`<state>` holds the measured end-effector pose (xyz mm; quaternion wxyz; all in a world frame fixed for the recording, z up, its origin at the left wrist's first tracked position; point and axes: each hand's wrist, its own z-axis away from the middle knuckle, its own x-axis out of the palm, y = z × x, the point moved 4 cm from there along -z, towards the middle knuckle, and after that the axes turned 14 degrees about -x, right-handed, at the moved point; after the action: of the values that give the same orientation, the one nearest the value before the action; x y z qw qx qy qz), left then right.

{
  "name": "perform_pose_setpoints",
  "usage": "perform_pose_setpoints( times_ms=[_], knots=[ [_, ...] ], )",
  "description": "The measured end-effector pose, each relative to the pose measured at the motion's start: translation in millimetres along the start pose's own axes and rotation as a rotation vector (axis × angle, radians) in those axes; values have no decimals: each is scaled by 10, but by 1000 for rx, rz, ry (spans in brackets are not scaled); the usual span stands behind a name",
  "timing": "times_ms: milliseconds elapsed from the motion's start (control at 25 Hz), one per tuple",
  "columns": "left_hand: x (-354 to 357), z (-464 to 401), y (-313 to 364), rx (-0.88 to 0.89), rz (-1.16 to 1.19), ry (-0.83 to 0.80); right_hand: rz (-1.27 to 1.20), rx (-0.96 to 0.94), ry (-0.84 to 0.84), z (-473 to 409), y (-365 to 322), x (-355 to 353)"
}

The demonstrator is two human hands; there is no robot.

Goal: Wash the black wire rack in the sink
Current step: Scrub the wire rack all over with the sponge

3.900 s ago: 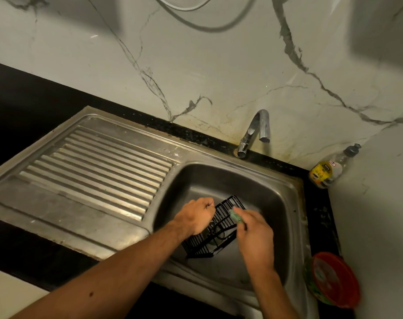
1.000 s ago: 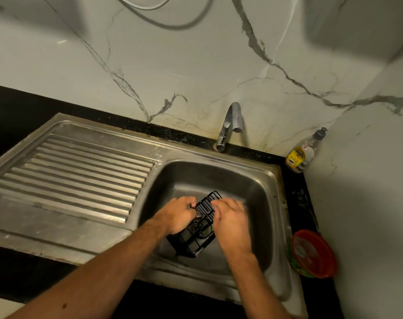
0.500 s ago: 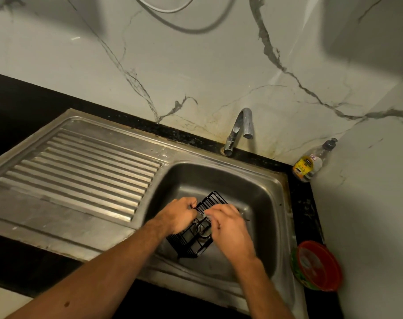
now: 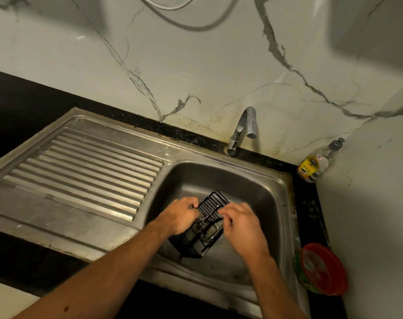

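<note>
The black wire rack (image 4: 215, 201) stands tilted in the steel sink basin (image 4: 219, 176), its grid panel leaning toward the back. My left hand (image 4: 180, 216) grips the rack's left side with curled fingers. My right hand (image 4: 242, 223) is blurred, its bunched fingertips pressed on the rack's right top edge. The green scrub pad it held earlier is hidden under those fingers. Something pale and wet lies under the rack's lower wires.
The tap (image 4: 242, 127) stands behind the basin with no water running. A ribbed drainboard (image 4: 85, 166) lies to the left. A soap bottle (image 4: 313, 165) sits in the back right corner, and a red-lidded tub (image 4: 322, 268) rests on the counter's right edge.
My right hand has shifted slightly right along the rack's top edge. The left hand keeps its grip, and the rack stays in the same place in the basin.
</note>
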<state>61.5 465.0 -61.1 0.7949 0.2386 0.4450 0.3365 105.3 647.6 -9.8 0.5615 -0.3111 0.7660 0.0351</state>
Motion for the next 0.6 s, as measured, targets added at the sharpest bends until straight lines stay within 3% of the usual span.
perform_pose_setpoints(
  times_ms=[120,360,600],
  knots=[
    [-6,-57,-2,-41,29,16,35,104,26,83,-94,52],
    [-64,-122,-18,-39,-1,41,-89,-79,-18,207,-501,153],
    [-24,-150,-59,-19,8,20,6,154,63,-122,33,-14]
  ],
)
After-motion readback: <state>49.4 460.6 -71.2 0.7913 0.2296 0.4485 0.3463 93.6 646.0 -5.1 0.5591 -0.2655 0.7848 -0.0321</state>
